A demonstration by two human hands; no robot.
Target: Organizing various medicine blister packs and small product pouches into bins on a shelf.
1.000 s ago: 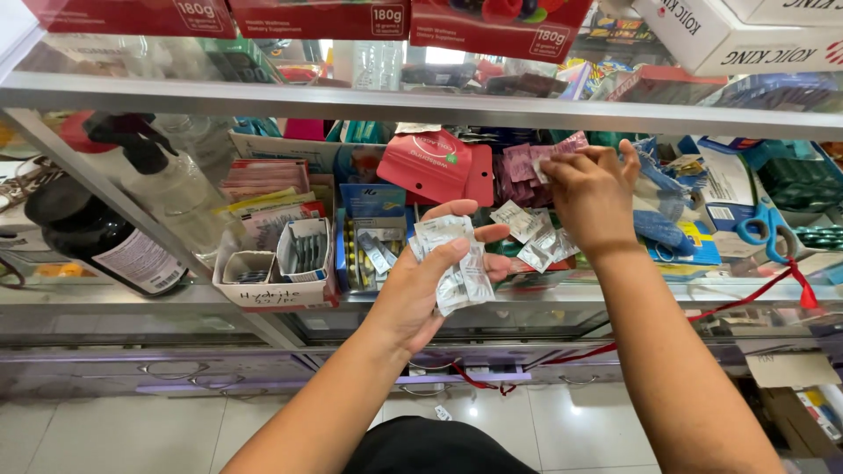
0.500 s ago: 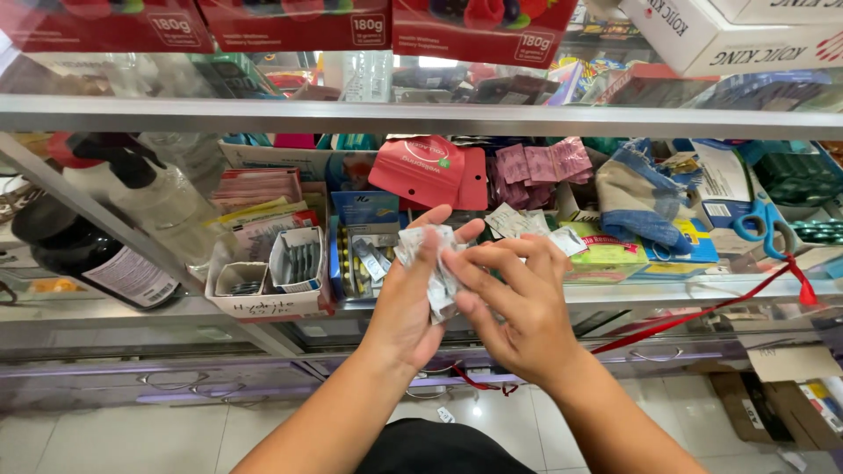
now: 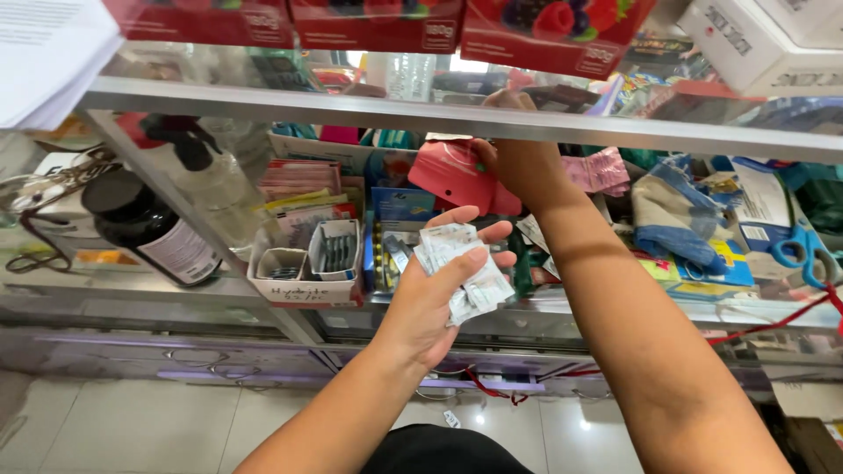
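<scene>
Left hand [image 3: 436,290] clamped on small clear sachets [image 3: 461,268]; right hand [image 3: 518,158] reaching into the back of the shelf.

Left thumb and fingers curled shut round the sachets, held just in front of the glass shelf edge [image 3: 263,98], open air below. Right hand up under that edge, beside a red pouch [image 3: 448,171]; finger state hidden, cannot tell. Tight overhead, clutter packed both sides. White carton [image 3: 303,272] left of the sachets, near.

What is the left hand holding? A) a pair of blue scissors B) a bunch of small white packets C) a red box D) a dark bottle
B: the left hand has its fingers curled around a bunch of small white packets, while the blue scissors and the dark bottle lie untouched on the shelf.
</scene>
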